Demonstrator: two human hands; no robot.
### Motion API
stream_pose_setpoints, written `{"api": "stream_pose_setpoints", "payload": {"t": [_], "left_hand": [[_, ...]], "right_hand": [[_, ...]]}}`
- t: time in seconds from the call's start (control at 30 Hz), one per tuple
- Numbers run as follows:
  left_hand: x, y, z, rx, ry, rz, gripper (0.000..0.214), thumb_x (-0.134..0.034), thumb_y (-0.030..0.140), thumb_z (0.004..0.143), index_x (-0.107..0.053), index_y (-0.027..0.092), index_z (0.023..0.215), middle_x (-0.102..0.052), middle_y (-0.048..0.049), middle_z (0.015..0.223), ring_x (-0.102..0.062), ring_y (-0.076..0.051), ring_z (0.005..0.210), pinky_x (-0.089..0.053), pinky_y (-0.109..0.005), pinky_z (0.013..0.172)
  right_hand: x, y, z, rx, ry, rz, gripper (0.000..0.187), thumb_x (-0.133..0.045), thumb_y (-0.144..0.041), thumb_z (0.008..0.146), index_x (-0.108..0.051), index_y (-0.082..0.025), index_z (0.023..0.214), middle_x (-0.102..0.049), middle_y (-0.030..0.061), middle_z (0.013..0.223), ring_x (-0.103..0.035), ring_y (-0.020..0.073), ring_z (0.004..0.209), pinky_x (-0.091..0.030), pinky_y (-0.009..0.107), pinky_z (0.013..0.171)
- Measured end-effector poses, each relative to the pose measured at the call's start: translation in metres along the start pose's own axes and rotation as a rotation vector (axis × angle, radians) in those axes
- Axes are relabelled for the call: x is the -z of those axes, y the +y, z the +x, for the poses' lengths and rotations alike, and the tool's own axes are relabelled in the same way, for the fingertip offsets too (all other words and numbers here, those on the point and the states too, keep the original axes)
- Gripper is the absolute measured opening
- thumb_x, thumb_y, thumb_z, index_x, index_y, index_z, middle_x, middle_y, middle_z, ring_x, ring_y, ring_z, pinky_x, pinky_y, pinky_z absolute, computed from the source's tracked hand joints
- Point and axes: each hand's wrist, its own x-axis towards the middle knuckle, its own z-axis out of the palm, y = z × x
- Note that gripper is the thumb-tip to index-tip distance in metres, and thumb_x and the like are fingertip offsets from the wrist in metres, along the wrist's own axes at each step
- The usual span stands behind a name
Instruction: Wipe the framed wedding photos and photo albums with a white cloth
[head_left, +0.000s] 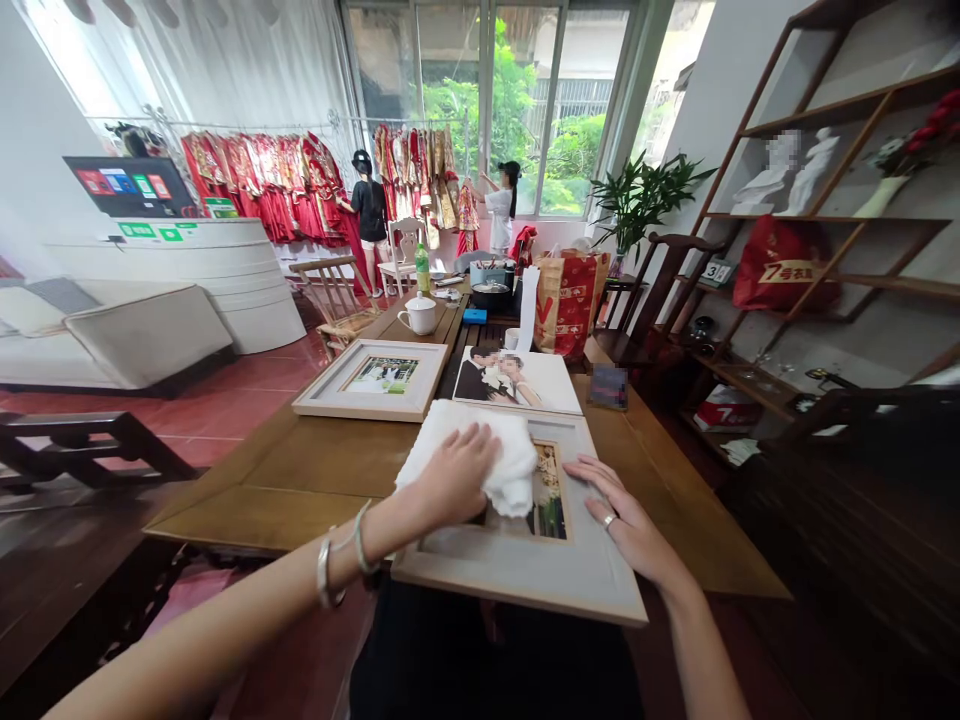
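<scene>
A picture frame (465,565) with a pale wooden border and a wide light mat lies at the near edge of the table, its front edge overhanging. My left hand (459,470) is closed over a folded white towel (514,470), pressing it onto the frame's left and middle part. The towel hides much of the small photo (551,490) inside. On the frame's right side rests my right hand (626,515), fingers stretched out flat on the border, holding nothing. Just beyond are a second framed picture (322,400) at left and a large couple's photo print (517,380).
Farther along the wooden table (300,490) stand a white lidded cup (420,315), a green bottle (422,270), a blue box (474,316) and a red-and-tan paper bag (574,305). Shelves (832,218) line the right. Two people stand by racks of red garments (262,180).
</scene>
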Motion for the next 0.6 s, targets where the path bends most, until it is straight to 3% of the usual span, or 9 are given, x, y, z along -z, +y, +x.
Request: {"api": "stream_pose_setpoints", "payload": {"t": [0.1,0.2,0.37,0.5,0.6], "left_hand": [[-0.005,-0.017,0.021,-0.006,0.054,0.0,0.068,-0.052,0.009,0.065,-0.033,0.008,0.13,-0.03,-0.0196,0.142,-0.019,-0.03,0.135,-0.022,-0.046,0.107],[-0.004,-0.017,0.019,-0.013,0.013,0.012,0.068,-0.048,0.007,0.066,-0.032,0.008,0.131,-0.028,-0.0197,0.142,-0.017,-0.031,0.135,-0.022,-0.048,0.106],[0.0,0.009,-0.033,-0.063,-0.155,-0.051,0.074,-0.048,0.008,0.064,-0.029,0.007,0.136,-0.025,-0.0197,0.145,-0.014,-0.032,0.136,-0.02,-0.051,0.107],[0.003,0.038,-0.086,-0.078,-0.306,-0.115,0.09,-0.051,0.01,0.059,-0.018,0.009,0.142,-0.011,-0.0175,0.15,-0.003,-0.033,0.137,-0.015,-0.053,0.108],[0.005,0.05,-0.103,-0.095,-0.386,-0.158,0.098,-0.054,0.012,0.054,-0.015,0.009,0.143,-0.005,-0.0161,0.15,-0.001,-0.035,0.136,-0.015,-0.053,0.109]], "right_hand": [[0.0,0.001,0.001,0.006,-0.005,-0.007,0.037,-0.041,-0.023,0.087,-0.053,-0.028,0.122,-0.044,0.005,0.136,-0.027,0.0209,0.135,-0.021,0.046,0.111],[0.0,0.001,0.001,0.01,0.004,-0.004,0.037,-0.041,-0.022,0.087,-0.053,-0.028,0.121,-0.045,0.0051,0.135,-0.028,0.0212,0.135,-0.021,0.047,0.111],[0.0,-0.002,0.001,0.007,0.005,-0.006,0.037,-0.04,-0.022,0.087,-0.053,-0.027,0.121,-0.045,0.0053,0.135,-0.028,0.0208,0.134,-0.021,0.046,0.111],[-0.001,-0.002,0.001,0.011,0.011,-0.003,0.037,-0.041,-0.022,0.086,-0.054,-0.026,0.12,-0.047,0.0064,0.134,-0.03,0.0213,0.134,-0.021,0.046,0.111],[-0.001,-0.001,0.0,0.017,0.017,-0.002,0.037,-0.041,-0.022,0.086,-0.054,-0.026,0.12,-0.046,0.0066,0.135,-0.03,0.0224,0.133,-0.021,0.047,0.111]]}}
